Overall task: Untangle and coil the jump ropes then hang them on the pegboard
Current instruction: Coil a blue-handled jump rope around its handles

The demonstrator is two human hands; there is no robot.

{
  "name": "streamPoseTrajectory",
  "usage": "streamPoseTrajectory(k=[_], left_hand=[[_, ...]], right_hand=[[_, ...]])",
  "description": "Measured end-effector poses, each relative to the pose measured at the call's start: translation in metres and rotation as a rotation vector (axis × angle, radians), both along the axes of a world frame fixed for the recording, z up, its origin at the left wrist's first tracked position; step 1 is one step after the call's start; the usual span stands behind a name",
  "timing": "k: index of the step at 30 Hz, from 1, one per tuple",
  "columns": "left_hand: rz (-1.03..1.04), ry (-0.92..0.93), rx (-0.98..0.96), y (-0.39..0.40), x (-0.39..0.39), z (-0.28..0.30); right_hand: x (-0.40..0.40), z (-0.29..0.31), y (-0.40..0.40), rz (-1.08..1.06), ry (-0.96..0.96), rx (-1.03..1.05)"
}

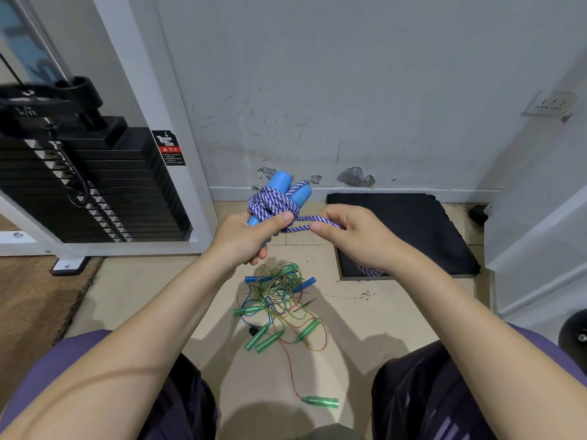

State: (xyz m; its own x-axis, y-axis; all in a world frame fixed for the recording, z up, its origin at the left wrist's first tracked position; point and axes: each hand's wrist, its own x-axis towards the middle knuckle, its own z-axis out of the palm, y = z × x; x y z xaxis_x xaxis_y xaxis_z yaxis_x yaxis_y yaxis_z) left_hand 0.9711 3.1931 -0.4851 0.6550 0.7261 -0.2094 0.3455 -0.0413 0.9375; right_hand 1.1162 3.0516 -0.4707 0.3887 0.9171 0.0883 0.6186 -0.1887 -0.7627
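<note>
My left hand [251, 233] grips a jump rope's two light blue handles [281, 185], with its purple-and-white braided cord [270, 203] wound around them. From that bundle a strand of the same cord runs right to my right hand [346, 230], which pinches it. A bit of the cord shows below my right wrist, on the mat. On the floor below my hands lies a tangle of thin ropes [279, 300] with green handles [266, 339] and dark blue handles [305, 284]. One green handle [319, 402] lies apart, nearer to me. No pegboard is in view.
A black weight stack [95, 192] in a white frame stands at the left. A dark mat [403, 230] lies on the tiled floor by the wall at the right. My knees frame the bottom of the view. A wall socket [548, 104] sits at the right.
</note>
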Motion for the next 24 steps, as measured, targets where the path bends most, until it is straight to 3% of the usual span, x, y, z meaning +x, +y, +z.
streamPoseTrajectory(k=[8,15,21,24], left_hand=[[-0.526,0.324,-0.069,-0.008,-0.002,-0.001],[-0.714,0.363,0.012,-0.012,-0.007,-0.004],[-0.629,0.138,-0.223,-0.021,-0.003,-0.014],[-0.597,0.0,-0.471,-0.018,-0.003,-0.013]], right_hand=[[0.01,-0.007,-0.003,0.014,-0.208,0.046],[0.001,-0.015,0.001,0.042,0.03,0.066],[-0.008,-0.015,0.005,0.059,0.069,0.107],[-0.014,-0.012,0.006,0.073,0.099,0.128]])
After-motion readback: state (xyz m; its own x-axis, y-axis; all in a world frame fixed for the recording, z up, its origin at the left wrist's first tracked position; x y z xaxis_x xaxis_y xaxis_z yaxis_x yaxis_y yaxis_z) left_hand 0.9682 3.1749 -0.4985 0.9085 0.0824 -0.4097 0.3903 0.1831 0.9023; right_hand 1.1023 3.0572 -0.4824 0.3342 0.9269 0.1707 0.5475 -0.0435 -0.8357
